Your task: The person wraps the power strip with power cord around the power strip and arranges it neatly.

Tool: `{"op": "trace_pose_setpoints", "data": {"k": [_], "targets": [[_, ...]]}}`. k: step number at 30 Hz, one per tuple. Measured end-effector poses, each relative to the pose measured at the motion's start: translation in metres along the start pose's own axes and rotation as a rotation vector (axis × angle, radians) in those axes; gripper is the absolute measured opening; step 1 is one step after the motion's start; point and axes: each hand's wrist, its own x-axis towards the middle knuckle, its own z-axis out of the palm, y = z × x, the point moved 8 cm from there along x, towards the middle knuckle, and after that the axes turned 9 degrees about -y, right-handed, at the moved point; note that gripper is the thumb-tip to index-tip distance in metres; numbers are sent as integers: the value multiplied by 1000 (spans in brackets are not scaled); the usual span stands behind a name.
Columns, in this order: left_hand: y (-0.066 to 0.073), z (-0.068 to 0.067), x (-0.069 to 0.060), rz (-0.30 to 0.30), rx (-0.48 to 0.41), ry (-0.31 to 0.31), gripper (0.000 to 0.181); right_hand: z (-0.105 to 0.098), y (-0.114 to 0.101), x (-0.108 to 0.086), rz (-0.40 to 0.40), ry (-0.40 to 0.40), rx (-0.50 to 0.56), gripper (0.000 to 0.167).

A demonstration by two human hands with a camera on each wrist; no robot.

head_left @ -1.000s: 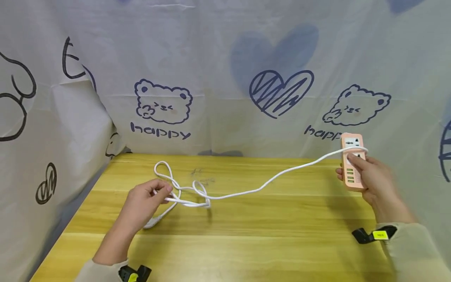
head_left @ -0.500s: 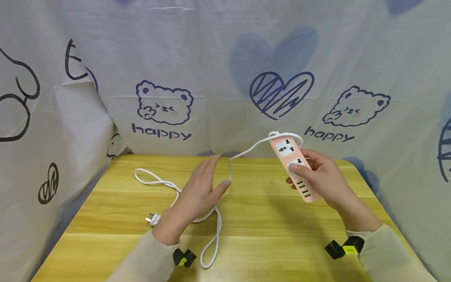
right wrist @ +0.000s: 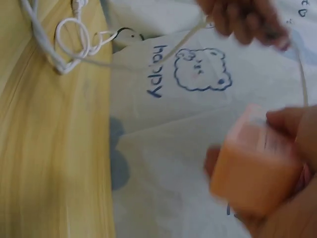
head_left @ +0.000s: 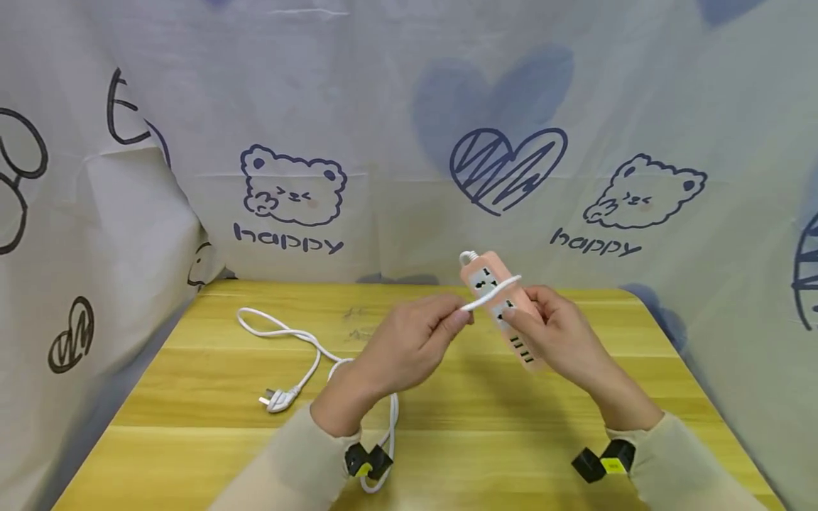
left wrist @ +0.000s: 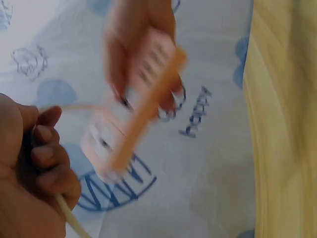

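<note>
A pink power strip (head_left: 495, 301) with white socket faces is gripped by my right hand (head_left: 565, 337), thumb on its front, tilted with its cord end up and to the left. My left hand (head_left: 409, 341) pinches the white cord (head_left: 491, 294) just left of the strip, and the cord crosses the strip's face. In the left wrist view the cord (left wrist: 72, 218) runs out below the curled fingers of my left hand (left wrist: 39, 163). The right wrist view shows the strip (right wrist: 257, 163) blurred in my right hand (right wrist: 292, 198).
On the wooden table (head_left: 511, 454) the rest of the cord lies in loose loops at the left and centre, with its white plug (head_left: 280, 399) at the left. A patterned cloth (head_left: 396, 142) hangs behind the table and along its sides.
The strip has come left from the right side, tilting. My left hand let go of the bundled cord, which dropped onto the table, moved right and now pinches the cord near the strip.
</note>
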Motion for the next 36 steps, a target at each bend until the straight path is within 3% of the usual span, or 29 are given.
{"op": "trace_pose_setpoints", "data": {"k": [2, 5, 9, 12, 15, 19, 24, 28, 33, 36], "targets": [[9, 5, -7, 46, 51, -8, 21, 1, 9, 4, 35, 49, -106, 51], [8, 12, -16, 23, 76, -47, 21, 4, 19, 7, 74, 108, -167, 53], [-8, 23, -24, -80, 28, -161, 25, 4, 27, 8, 86, 64, 121, 56], [-22, 29, -30, -160, -35, -229, 25, 3, 24, 7, 63, -25, 418, 57], [-32, 33, -34, -204, -145, -283, 24, 5, 13, 2, 15, -129, 625, 53], [-38, 32, -41, -211, -254, -354, 27, 4, -3, -7, -61, -252, 773, 43], [-50, 24, -51, -204, -222, -402, 31, 0, -15, -18, -151, -395, 916, 39], [-69, 18, -57, -211, -168, -409, 33, -3, -25, -26, -224, -495, 980, 44], [-88, 11, -56, -217, -103, -377, 26, 10, -37, -36, -262, -633, 907, 43], [-93, 11, -53, -211, -111, -359, 23, 22, -42, -40, -253, -713, 888, 41]]}}
